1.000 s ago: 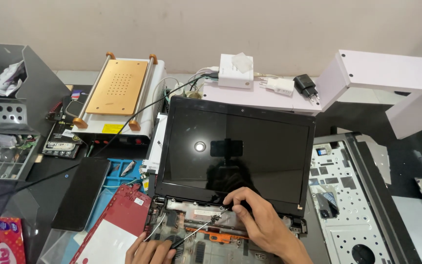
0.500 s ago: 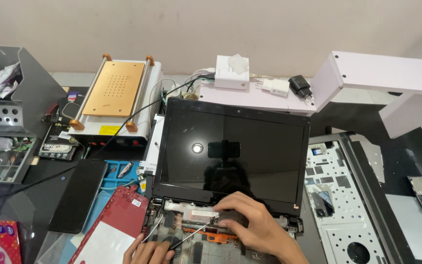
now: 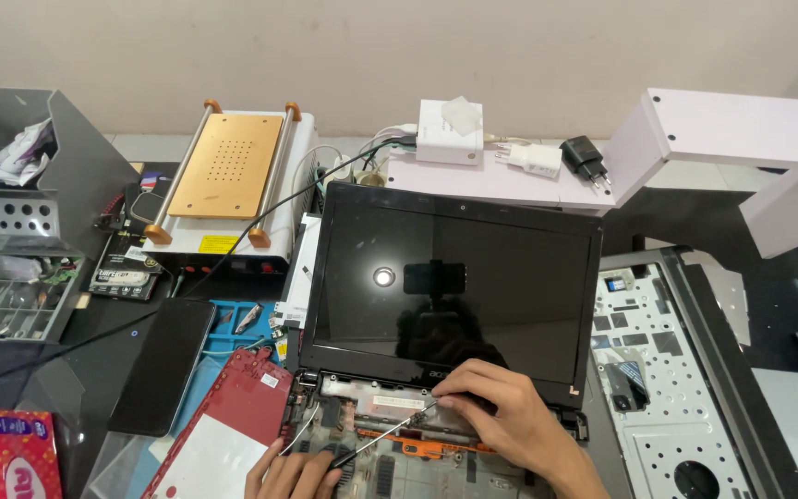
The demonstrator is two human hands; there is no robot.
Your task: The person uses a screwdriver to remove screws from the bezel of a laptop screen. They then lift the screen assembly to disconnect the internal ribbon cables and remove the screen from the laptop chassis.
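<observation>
Shifted leftward along hinge edge: right hand [image 3: 501,416], fingertips pinched together on opened laptop base [image 3: 390,407] below dark screen [image 3: 450,282]. Left hand [image 3: 293,471] clamped on thin screwdriver [image 3: 380,436], tip at base.

Laptop screen [image 3: 454,286]: black, rectangular, upright. Left of it: dark phone screen [image 3: 161,363]; farther left, red-pink tissue packet [image 3: 4,453].

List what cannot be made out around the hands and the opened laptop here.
Head view only:
- Right hand covers the hinge area under the screen; what its fingertips touch is hidden.
- Left hand is cut off by the bottom edge; its grip on the thin tool is partly out of frame.
- Laptop base: mostly below the frame.
- Tool tip: too small to identify.
</observation>
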